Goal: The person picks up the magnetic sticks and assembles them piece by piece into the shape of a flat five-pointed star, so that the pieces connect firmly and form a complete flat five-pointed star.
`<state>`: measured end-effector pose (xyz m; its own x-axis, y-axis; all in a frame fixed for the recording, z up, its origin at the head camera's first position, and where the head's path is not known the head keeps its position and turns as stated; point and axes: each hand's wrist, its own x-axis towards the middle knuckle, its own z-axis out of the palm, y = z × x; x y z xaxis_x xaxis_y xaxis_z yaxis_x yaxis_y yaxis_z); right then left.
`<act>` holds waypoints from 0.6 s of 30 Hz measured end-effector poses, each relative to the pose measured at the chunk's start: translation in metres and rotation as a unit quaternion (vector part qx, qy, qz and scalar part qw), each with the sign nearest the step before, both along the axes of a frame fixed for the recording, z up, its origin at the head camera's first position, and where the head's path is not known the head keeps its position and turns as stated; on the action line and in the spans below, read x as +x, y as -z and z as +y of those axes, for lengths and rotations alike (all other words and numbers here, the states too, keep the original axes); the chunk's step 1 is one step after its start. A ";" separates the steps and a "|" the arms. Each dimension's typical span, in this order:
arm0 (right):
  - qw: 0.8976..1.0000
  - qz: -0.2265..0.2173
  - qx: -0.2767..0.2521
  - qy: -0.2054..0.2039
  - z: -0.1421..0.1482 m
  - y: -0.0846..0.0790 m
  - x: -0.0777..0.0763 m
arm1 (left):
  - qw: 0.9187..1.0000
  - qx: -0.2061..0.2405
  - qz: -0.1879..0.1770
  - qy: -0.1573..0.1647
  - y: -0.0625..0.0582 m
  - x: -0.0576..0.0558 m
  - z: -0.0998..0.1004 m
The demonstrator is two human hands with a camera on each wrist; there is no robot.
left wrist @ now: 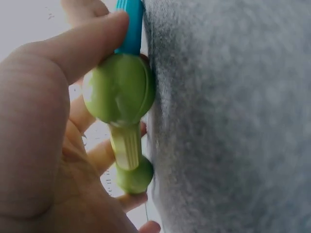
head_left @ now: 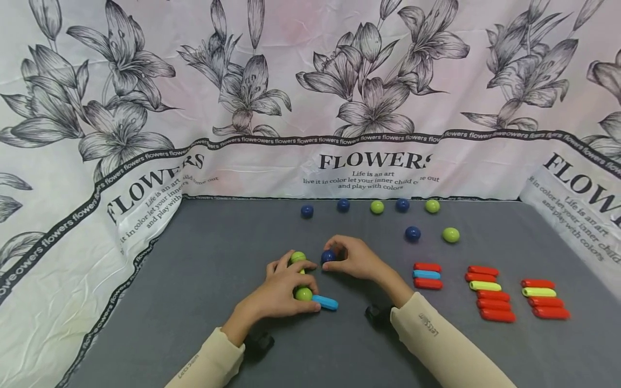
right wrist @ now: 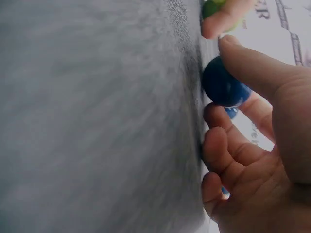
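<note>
My left hand (head_left: 286, 285) grips a ball-and-rod piece lying on the grey surface. In the left wrist view its larger-looking green ball (left wrist: 119, 92) joins a short yellow rod (left wrist: 127, 148), with another green ball (left wrist: 135, 177) at the far end. A light blue rod (left wrist: 131, 29) extends from the nearer ball, the thumb pressed along it. Just to the right, my right hand (head_left: 356, 260) pinches a dark blue ball (right wrist: 224, 83) between thumb and fingers, close to the table. The left fingertips come near this ball.
Loose dark blue balls (head_left: 402, 205) and green balls (head_left: 450, 235) lie toward the back. On the right, red rods (head_left: 496, 314), yellow rods (head_left: 485, 286) and a blue rod (head_left: 427, 275) lie in three stacks. A flower-printed cloth (head_left: 262, 167) borders the grey tabletop (head_left: 218, 237).
</note>
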<state>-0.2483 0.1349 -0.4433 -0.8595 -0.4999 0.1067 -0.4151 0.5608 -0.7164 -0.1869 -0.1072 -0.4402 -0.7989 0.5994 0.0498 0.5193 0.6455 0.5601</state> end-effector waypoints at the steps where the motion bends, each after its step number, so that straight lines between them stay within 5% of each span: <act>1: 1.000 0.000 0.000 -0.001 0.003 0.000 0.003 | 1.000 0.002 0.002 -0.008 0.001 0.000 0.000; 12: 0.999 -0.007 -0.011 -0.046 0.030 0.004 0.034 | 0.992 0.030 0.005 -0.124 0.006 0.001 -0.001; 18: 0.997 0.012 -0.032 -0.065 0.028 0.007 0.044 | 0.991 0.029 0.009 -0.130 0.004 0.003 0.006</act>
